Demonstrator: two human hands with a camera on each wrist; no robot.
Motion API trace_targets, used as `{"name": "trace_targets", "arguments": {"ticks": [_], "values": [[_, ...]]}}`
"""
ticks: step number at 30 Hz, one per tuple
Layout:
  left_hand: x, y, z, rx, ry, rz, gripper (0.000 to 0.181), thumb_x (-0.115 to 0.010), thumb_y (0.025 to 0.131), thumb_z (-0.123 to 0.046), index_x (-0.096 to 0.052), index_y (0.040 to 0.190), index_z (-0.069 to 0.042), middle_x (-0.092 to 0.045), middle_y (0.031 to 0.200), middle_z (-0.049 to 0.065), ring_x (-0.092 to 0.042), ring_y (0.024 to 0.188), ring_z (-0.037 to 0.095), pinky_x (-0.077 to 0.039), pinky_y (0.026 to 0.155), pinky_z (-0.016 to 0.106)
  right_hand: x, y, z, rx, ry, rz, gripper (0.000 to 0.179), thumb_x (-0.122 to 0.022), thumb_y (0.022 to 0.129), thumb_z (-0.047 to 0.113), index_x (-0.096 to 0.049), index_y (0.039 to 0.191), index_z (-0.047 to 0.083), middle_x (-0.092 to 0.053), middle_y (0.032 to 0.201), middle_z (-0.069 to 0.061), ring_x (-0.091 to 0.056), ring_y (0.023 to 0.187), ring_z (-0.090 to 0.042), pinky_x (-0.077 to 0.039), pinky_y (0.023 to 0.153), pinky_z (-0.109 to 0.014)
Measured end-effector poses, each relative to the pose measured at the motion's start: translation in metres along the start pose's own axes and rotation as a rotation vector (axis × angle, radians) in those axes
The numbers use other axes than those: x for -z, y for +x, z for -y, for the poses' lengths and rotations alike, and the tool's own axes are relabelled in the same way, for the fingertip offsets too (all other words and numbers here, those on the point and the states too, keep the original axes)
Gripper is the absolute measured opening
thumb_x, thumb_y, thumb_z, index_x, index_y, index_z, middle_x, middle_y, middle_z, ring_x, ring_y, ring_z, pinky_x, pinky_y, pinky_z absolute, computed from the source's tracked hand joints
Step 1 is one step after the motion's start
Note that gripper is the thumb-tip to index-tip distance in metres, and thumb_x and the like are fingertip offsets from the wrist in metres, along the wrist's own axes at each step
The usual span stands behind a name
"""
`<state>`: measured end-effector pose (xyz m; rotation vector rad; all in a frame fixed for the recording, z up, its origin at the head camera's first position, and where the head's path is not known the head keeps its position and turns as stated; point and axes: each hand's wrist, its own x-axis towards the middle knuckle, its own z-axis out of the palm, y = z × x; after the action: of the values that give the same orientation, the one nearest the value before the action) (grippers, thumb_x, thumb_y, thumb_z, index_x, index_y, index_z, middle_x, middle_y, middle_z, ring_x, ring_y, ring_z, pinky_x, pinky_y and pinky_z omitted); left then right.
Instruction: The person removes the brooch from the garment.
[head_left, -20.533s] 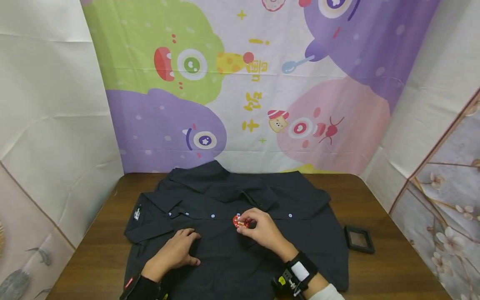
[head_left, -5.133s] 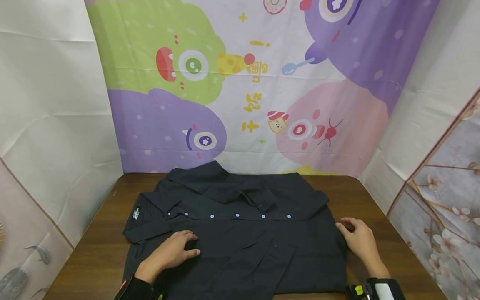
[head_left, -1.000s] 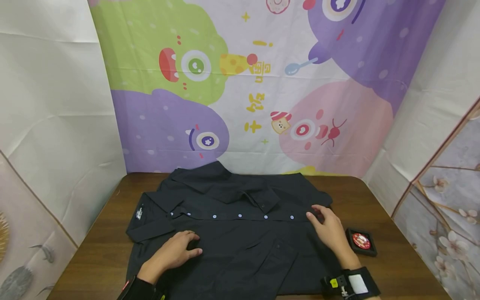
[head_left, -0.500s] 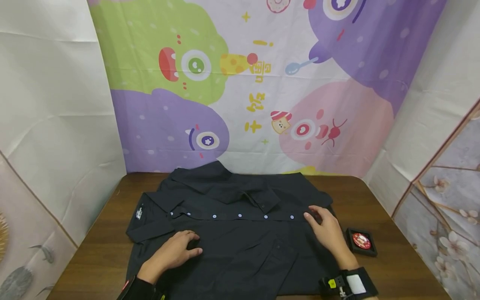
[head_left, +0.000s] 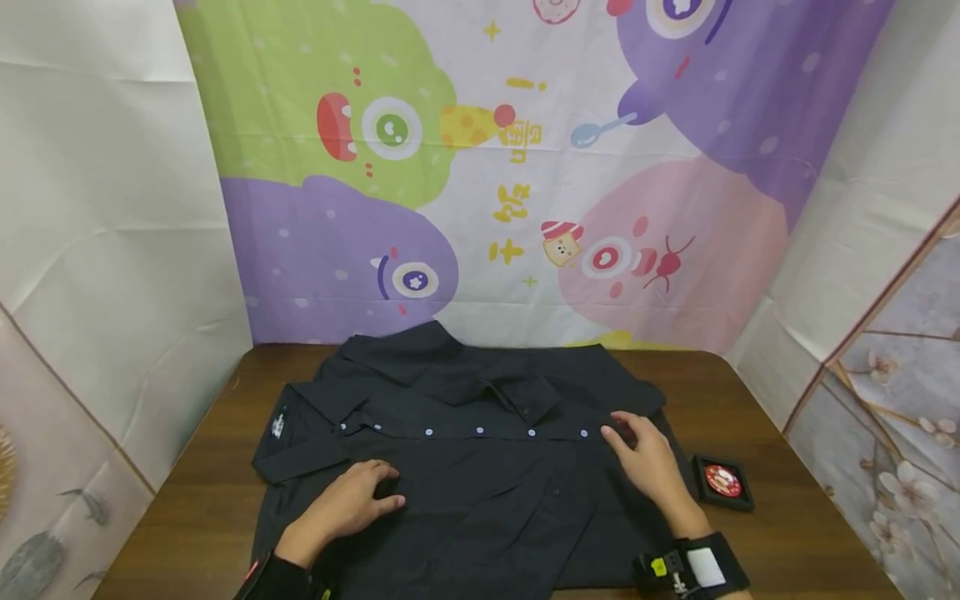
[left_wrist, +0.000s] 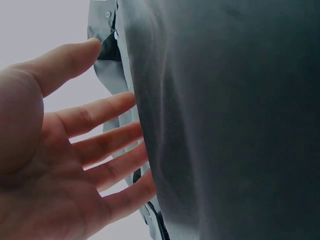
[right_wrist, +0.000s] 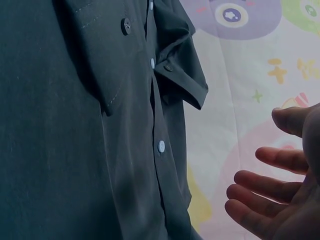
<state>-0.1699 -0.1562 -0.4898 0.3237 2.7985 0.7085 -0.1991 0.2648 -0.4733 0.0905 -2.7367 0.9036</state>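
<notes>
A black button-up shirt [head_left: 465,492] lies spread on the table, its collar toward the back and light buttons running across it. My left hand [head_left: 347,503] is on the shirt's left part, fingers spread; in the left wrist view its fingertips meet the cloth. Over the shirt's right part is my right hand [head_left: 651,462], thumb and fingers apart with nothing between them. In the right wrist view the hand [right_wrist: 280,195] appears clear of the shirt. Right of the shirt, a round red badge [head_left: 723,480] lies inside a small black square box [head_left: 745,502].
A brown wooden table [head_left: 187,517] bears everything. Behind it hangs a cartoon-printed cloth [head_left: 480,308], with pale panels on both sides. A cuff with a white print [head_left: 278,425] lies at the shirt's left.
Earlier my right hand held the red badge over the buttons, then was beside the shirt's right edge. The badge now lies in the box. Lately the right hand drifted slightly left; the left stayed.
</notes>
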Motion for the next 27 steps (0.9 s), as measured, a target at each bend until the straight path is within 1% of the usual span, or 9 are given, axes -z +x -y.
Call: {"name": "trace_targets", "arguments": {"ticks": [8, 16, 24, 27], "values": [[0.0, 0.0, 0.0, -0.01, -0.01, -0.002, 0.043, -0.072, 0.087, -0.034, -0.066, 0.116, -0.004, -0.06, 0.129, 0.018, -0.052, 0.125, 0.037, -0.039, 0.106, 0.055, -0.005, -0.002, 0.004, 0.005, 0.02, 0.002, 0.038, -0.061, 0.096, 0.027, -0.061, 0.125, 0.003, -0.063, 0.116, -0.021, -0.061, 0.105, -0.033, -0.051, 0.088, -0.05], [0.001, 0.0, 0.0, -0.014, -0.005, -0.01, 0.042, -0.072, 0.086, -0.034, -0.066, 0.116, -0.004, -0.061, 0.129, 0.017, -0.053, 0.125, 0.037, -0.039, 0.106, 0.054, -0.009, -0.001, 0.007, 0.015, 0.024, 0.01, 0.038, -0.062, 0.096, 0.028, -0.062, 0.125, 0.002, -0.063, 0.116, -0.02, -0.06, 0.106, -0.034, -0.05, 0.089, -0.05], [0.0, 0.0, 0.0, -0.018, 0.0, -0.011, 0.042, -0.072, 0.086, -0.034, -0.067, 0.115, -0.004, -0.061, 0.128, 0.017, -0.054, 0.124, 0.037, -0.04, 0.106, 0.054, -0.014, -0.002, 0.011, 0.015, 0.039, 0.018, 0.036, -0.063, 0.095, 0.027, -0.063, 0.123, 0.004, -0.064, 0.113, -0.018, -0.061, 0.103, -0.03, -0.051, 0.088, -0.048], [0.001, 0.0, 0.0, -0.023, 0.003, -0.018, 0.042, -0.073, 0.086, -0.034, -0.067, 0.115, -0.004, -0.061, 0.127, 0.017, -0.054, 0.124, 0.037, -0.04, 0.105, 0.055, -0.015, -0.002, 0.012, 0.021, 0.046, 0.023, 0.038, -0.063, 0.095, 0.028, -0.063, 0.124, 0.003, -0.064, 0.114, -0.018, -0.061, 0.103, -0.03, -0.051, 0.089, -0.049]]}}
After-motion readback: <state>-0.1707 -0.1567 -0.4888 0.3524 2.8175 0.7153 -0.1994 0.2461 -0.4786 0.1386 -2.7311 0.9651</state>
